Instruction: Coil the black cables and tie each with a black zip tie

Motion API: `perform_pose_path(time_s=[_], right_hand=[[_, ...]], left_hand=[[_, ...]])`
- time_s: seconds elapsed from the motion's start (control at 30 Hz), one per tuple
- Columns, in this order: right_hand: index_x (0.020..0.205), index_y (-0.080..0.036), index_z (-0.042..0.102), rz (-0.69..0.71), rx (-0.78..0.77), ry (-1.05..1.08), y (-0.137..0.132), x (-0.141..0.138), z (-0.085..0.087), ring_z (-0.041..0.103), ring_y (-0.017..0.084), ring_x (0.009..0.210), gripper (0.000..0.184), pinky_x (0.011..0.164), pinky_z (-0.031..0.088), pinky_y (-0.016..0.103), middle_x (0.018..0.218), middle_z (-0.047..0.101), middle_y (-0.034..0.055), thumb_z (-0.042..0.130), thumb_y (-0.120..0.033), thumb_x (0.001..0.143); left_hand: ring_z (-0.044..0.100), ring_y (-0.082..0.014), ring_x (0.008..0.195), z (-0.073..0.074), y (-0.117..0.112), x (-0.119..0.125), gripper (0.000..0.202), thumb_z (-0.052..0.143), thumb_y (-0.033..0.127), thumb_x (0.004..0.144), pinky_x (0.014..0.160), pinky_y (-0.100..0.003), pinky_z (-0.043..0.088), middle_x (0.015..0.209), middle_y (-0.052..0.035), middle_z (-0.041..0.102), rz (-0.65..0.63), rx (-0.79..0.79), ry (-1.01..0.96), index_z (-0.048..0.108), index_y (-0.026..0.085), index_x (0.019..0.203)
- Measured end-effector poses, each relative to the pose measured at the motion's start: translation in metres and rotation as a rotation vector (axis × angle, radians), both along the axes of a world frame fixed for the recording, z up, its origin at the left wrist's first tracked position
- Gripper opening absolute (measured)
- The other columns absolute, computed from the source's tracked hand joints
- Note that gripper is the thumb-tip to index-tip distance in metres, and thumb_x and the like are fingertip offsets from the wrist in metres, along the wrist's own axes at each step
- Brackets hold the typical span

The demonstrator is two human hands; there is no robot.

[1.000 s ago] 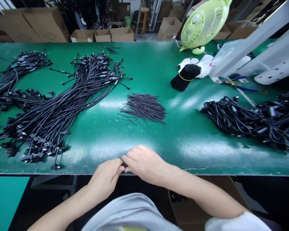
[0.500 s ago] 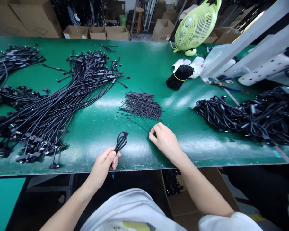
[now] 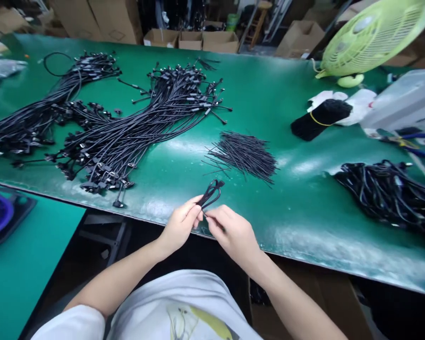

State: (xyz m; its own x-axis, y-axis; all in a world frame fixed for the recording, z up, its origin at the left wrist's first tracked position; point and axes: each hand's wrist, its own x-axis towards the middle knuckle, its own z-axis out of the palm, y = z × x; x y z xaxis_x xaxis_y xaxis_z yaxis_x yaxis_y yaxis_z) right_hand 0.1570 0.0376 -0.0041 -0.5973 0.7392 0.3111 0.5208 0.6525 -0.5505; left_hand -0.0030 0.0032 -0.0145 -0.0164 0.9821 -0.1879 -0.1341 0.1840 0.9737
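My left hand (image 3: 182, 219) is closed on a black cable (image 3: 212, 191) folded into a small looped bundle, its loops and connector sticking up past my thumb. Close beside it, my right hand (image 3: 230, 231) pinches a thin black twist tie (image 3: 204, 213) against the lower part of the bundle. Most of that tie is hidden by my fingers. Just beyond both hands lies a loose pile of black twist ties (image 3: 250, 153) on the green table (image 3: 290, 189).
Straight black cables with connectors (image 3: 145, 123) lie in a heap at the left. A banded bundle of black ties (image 3: 320, 119) rests at the right, near a green fan (image 3: 371, 40). Coiled cables (image 3: 386, 193) are heaped at the right. Cardboard boxes (image 3: 219, 41) stand behind the table.
My right hand has come from the pile's near edge to the looped cable, bringing a twist tie. The view has turned, so the table's things appear shifted right.
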Motion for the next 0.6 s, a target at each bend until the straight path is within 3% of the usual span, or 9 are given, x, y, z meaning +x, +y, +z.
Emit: perform_pose_path(time_s=[0.1,0.17,0.27,0.33,0.47,0.6], right_hand=[[0.093,-0.017,0.065,0.174,0.529,-0.152,0.004,-0.003,0.009,0.057,0.015,0.072,0.025,0.067,0.042,0.03,0.086,0.067,0.0078,0.041,-0.01,0.093],[0.093,-0.014,0.066,0.337,0.72,-0.196,0.009,-0.005,0.018,0.06,0.019,0.086,0.029,0.075,0.045,0.033,0.1,0.068,0.0119,0.038,-0.006,0.092],[0.093,-0.011,0.067,0.496,0.831,-0.302,0.015,-0.009,0.029,0.06,0.023,0.093,0.033,0.082,0.046,0.037,0.101,0.066,0.0146,0.035,-0.007,0.091],[0.101,-0.007,0.067,0.56,0.925,-0.405,0.016,-0.012,0.035,0.06,0.025,0.089,0.038,0.081,0.047,0.039,0.098,0.066,0.0161,0.031,-0.004,0.088],[0.106,-0.004,0.067,0.584,1.108,-0.533,0.015,-0.019,0.044,0.059,0.028,0.087,0.051,0.073,0.046,0.042,0.102,0.064,0.0202,0.026,0.002,0.078],[0.082,-0.015,0.069,0.568,1.178,-0.582,0.013,-0.024,0.044,0.053,0.025,0.068,0.039,0.062,0.041,0.039,0.077,0.06,0.0132,0.033,-0.001,0.078]], left_hand=[[0.06,-0.0183,0.086,0.005,-0.001,-0.007,0.033,0.054,0.026,0.088,0.082,-0.028,0.045,0.096,-0.0053,0.067,-0.011,0.134,0.218,0.067,0.023,0.119],[0.061,-0.0197,0.091,0.01,-0.003,-0.012,0.032,0.051,0.024,0.088,0.085,-0.029,0.045,0.096,-0.0053,0.069,-0.085,0.169,0.286,0.07,0.024,0.113],[0.053,-0.0145,0.06,0.011,-0.006,-0.017,0.035,0.045,0.024,0.09,0.062,-0.026,0.043,0.064,-0.0001,0.059,-0.206,0.044,0.229,0.07,0.02,0.114],[0.045,-0.0113,0.05,0.008,-0.006,-0.018,0.041,0.046,0.023,0.089,0.052,-0.023,0.038,0.055,0.0035,0.05,-0.225,-0.078,0.078,0.063,0.017,0.125],[0.044,-0.0094,0.047,-0.002,-0.001,-0.017,0.051,0.054,0.023,0.085,0.049,-0.022,0.038,0.053,0.0052,0.049,-0.159,-0.226,-0.159,0.053,0.01,0.134],[0.042,-0.0094,0.045,-0.008,0.0,-0.013,0.047,0.057,0.026,0.083,0.048,-0.024,0.038,0.051,0.0055,0.047,-0.161,-0.248,-0.215,0.057,0.008,0.127]])
